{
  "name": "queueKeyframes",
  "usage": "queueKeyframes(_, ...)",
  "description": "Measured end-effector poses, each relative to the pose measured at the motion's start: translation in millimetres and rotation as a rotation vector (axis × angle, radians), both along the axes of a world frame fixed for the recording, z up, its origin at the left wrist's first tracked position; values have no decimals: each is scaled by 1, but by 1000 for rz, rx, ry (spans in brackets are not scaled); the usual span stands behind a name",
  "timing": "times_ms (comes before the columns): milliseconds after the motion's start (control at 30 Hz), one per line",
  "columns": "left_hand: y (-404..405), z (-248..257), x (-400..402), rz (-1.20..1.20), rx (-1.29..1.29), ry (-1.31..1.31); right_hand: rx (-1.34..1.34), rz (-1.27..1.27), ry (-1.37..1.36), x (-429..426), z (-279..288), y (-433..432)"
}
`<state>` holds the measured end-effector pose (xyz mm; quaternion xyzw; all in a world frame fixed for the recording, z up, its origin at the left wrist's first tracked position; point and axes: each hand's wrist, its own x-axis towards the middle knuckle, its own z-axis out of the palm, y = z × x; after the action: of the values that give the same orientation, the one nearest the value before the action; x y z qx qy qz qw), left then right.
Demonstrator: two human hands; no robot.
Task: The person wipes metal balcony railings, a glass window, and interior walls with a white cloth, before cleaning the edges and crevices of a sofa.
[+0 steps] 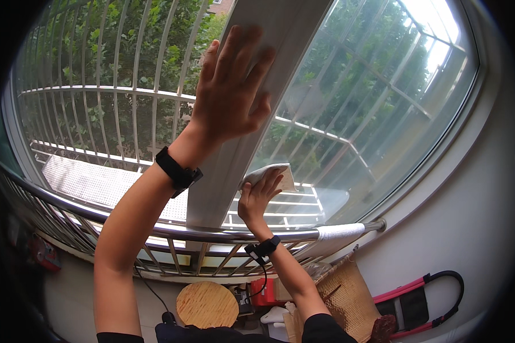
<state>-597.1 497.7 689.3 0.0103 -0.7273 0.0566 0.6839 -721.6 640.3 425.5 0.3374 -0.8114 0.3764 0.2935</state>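
Observation:
My left hand (231,85) is raised with its fingers spread over the light window frame post (223,176); whether it touches the post is not clear. Lower and to the right, my right hand (255,199) lies over a pale cloth (268,171) on the window glass (322,107), its fingers pressing the cloth flat. One corner of the cloth stands out past the fingertips. The glass shows hazy smears. Each wrist wears a black strap with a small device, and a cable hangs from the right one.
A metal railing (167,231) crosses below the window, with a white towel (341,231) over its right end. Beneath stand a round wooden stool (207,304), a red box (264,292), a woven mat (347,291) and a pink-and-black framed item (412,304). Bars stand outside.

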Motion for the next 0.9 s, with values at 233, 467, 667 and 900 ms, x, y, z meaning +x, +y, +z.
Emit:
queueKeyframes(233,0,-1,-2,19,-10,16,-60,-166,50,-41,11,37)
queueKeyframes(467,5,-3,2,164,-25,-47,-223,-282,88,-115,12,106)
queueKeyframes(667,-22,-7,-21,270,-314,216,-480,-386,56,-205,12,175)
queueKeyframes(900,-43,-5,-12,371,-479,202,-906,-466,-454,-334,12,317)
